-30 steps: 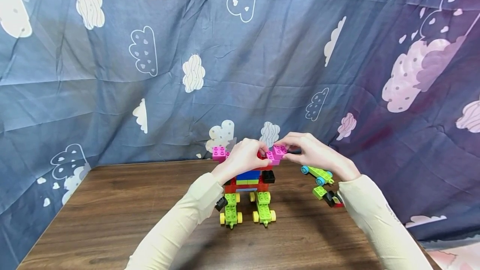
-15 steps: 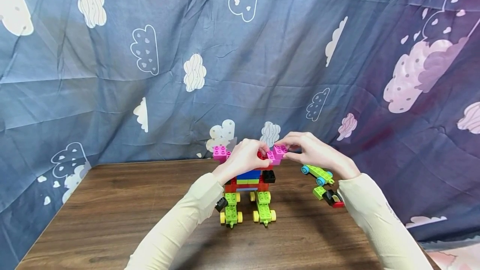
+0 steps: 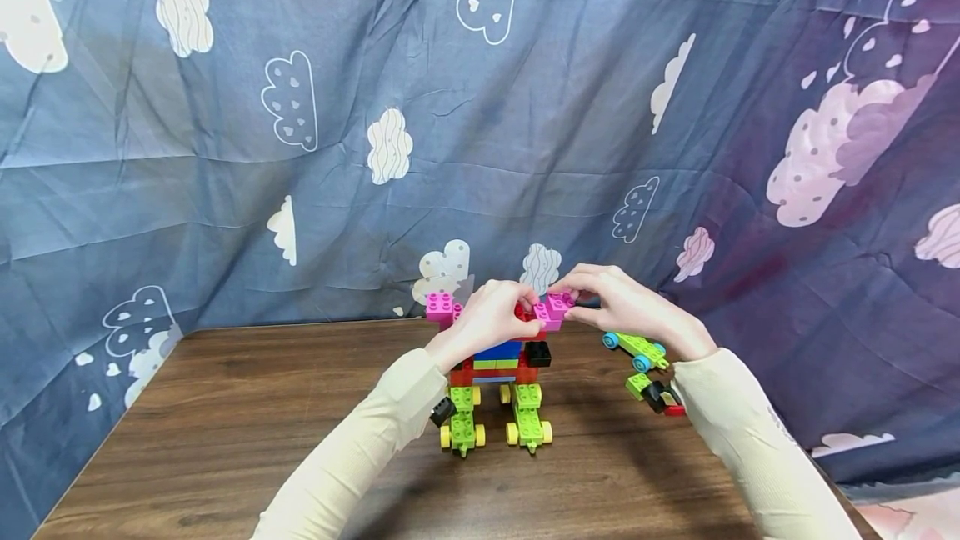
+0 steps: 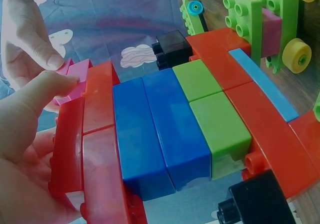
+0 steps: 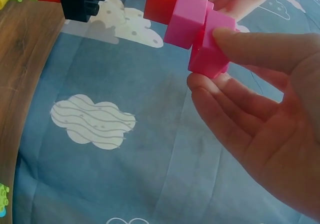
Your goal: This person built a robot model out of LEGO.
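A brick figure stands on two lime green wheeled bases [image 3: 528, 423], with red, lime and blue bricks [image 4: 160, 134] forming its body. At its upper right, my left hand [image 3: 491, 311] holds an inner pink brick [image 5: 187, 21] beside the red bricks [image 4: 100, 144], thumb and fingers on opposite sides. My right hand [image 3: 618, 302] pinches the outer pink brick [image 5: 215, 44] between thumb and fingers. That brick sits against the inner one, slightly offset and tilted. Another pink brick [image 3: 438, 304] shows at the figure's upper left. My left hand hides part of the upper body in the head view.
Right of the figure on the wooden table [image 3: 300, 440] lie a lime car base with blue wheels [image 3: 636, 348] and a small lime, black and red piece [image 3: 654, 395], close to my right sleeve. A blue cloud-print cloth [image 3: 337, 190] hangs behind the table.
The outer pink brick has tipped down slightly toward the inner one. Both hands stay in nearly the same place, and the figure still stands.
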Demonstrator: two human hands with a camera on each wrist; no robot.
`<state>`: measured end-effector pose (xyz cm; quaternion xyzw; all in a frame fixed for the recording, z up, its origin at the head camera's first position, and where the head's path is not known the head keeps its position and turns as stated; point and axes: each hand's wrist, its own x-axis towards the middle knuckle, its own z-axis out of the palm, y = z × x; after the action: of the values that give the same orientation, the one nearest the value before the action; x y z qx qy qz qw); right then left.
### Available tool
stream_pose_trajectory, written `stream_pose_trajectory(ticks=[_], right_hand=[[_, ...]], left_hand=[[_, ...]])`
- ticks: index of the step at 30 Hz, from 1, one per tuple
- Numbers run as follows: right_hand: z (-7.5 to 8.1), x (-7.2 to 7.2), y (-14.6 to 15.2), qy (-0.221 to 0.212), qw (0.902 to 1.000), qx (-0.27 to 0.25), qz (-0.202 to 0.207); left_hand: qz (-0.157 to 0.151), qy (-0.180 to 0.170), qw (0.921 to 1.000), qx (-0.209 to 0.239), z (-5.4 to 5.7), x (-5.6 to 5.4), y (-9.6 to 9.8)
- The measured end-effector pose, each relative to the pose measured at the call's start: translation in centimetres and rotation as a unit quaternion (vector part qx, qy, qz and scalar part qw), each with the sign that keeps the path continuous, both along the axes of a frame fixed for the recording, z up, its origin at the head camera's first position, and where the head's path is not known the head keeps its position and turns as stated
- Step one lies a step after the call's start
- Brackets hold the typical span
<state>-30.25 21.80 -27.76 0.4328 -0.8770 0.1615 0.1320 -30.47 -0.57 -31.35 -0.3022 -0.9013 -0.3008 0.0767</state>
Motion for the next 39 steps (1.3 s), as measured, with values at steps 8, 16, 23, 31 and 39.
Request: stream_pose_trajectory(ticks=[8,16,23,31,39], right_hand=[[-0.3,0.0,-0.1,0.003,0.9999,-0.01,0.004],[-0.7,0.0,-0.1,0.01,0.9998,-0.014,-0.004],[-1.0,0.2,0.1,0.029,0.9992,-0.027,-0.008],[-1.1,0.1,0.2,0.021,0.9991,-0.032,-0.017],[-0.8,0.0,0.1,0.026,0.9994,-0.02,-0.013]], left_hand=[[0.001,0.002,1.0,0.003,-0.1,0.0,0.0],[0.0,0.003,1.0,0.005,-0.2,0.0,0.0],[0.005,0.005,1.0,0.0,-0.1,0.0,0.0],[0.003,0.005,1.0,0.005,-0.2,-0.1,0.0],[0.007,0.007,1.0,0.001,-0.2,-0.1,0.0]])
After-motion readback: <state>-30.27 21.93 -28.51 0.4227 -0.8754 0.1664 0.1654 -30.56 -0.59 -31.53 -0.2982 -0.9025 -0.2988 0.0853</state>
